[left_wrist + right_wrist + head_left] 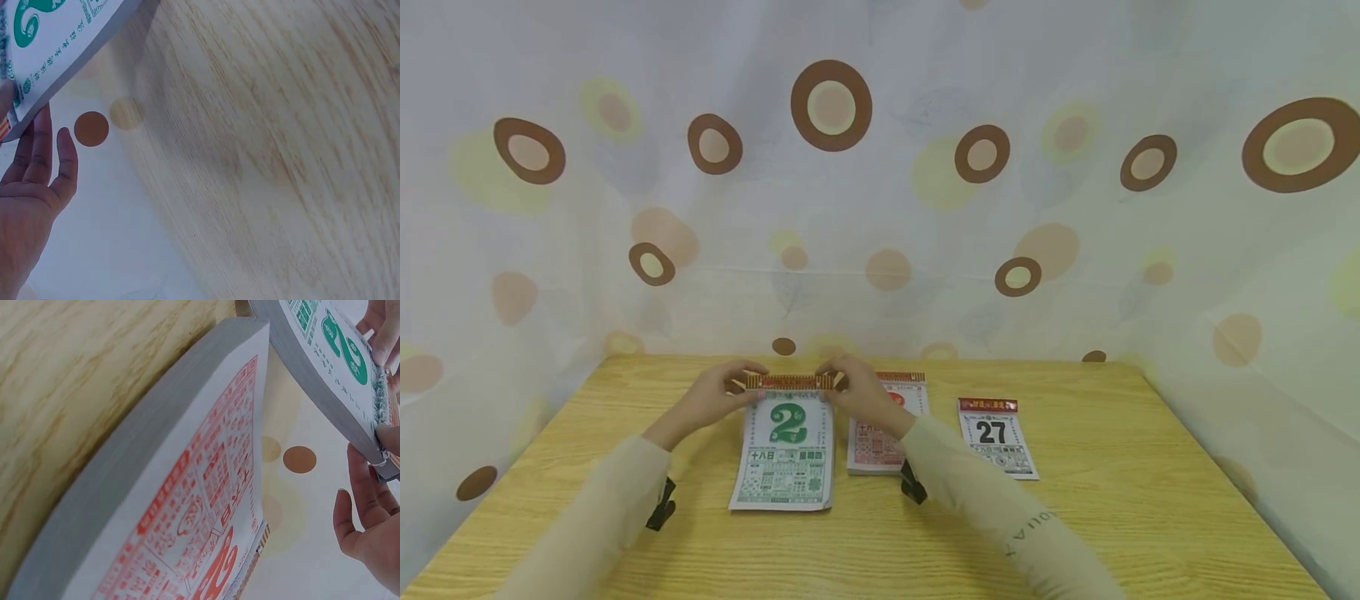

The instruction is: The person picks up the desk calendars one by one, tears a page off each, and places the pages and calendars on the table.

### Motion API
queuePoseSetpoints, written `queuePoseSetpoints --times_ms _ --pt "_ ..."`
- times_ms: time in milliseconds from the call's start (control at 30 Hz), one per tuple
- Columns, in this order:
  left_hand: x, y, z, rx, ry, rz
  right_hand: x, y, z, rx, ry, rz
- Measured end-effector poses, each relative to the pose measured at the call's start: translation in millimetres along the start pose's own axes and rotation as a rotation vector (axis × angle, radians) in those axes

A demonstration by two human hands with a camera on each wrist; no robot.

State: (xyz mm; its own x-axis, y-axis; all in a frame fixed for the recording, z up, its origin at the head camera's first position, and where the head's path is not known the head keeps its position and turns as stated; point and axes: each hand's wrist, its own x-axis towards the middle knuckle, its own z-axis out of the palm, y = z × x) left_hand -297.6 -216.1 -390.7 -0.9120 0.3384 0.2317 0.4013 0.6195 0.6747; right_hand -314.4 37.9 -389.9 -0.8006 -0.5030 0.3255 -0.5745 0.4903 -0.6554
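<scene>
A tear-off calendar with a big green 2 has its red and gold top band raised off the table. My left hand grips the band's left end, its thumb on the front and the other fingers behind, as the left wrist view shows. At the right end, my right hand pinches the top corner the same way. The right wrist view shows the thick pad of pages hanging at a slant between both hands. Just right of it lies a red-printed tear-off calendar, partly hidden by my right hand and forearm.
Farther right on the wooden table lies a smaller calendar with a black 27 and a red top band. A pale curtain with brown circles hangs behind the table and along its sides.
</scene>
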Motion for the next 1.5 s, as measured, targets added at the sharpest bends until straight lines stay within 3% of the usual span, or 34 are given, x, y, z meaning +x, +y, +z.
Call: queuePoseSetpoints --times_ms 367,700,1000,1500 --pt "0.4 8.4 -11.8 -0.107 -0.036 0.0 -2.0 -10.8 -7.8 0.123 0.056 -0.011" --pt "0.7 23.0 -23.7 -0.211 -0.047 0.016 -1.2 -18.5 -15.9 0.153 0.143 -0.095" --pt "1.8 37.8 -31.3 -0.249 -0.045 0.021 -0.9 -25.3 -24.8 0.146 0.201 -0.146" --pt "10.5 61.6 -39.3 -0.222 0.006 0.075 2.0 -30.9 -47.6 0.118 0.292 -0.251"
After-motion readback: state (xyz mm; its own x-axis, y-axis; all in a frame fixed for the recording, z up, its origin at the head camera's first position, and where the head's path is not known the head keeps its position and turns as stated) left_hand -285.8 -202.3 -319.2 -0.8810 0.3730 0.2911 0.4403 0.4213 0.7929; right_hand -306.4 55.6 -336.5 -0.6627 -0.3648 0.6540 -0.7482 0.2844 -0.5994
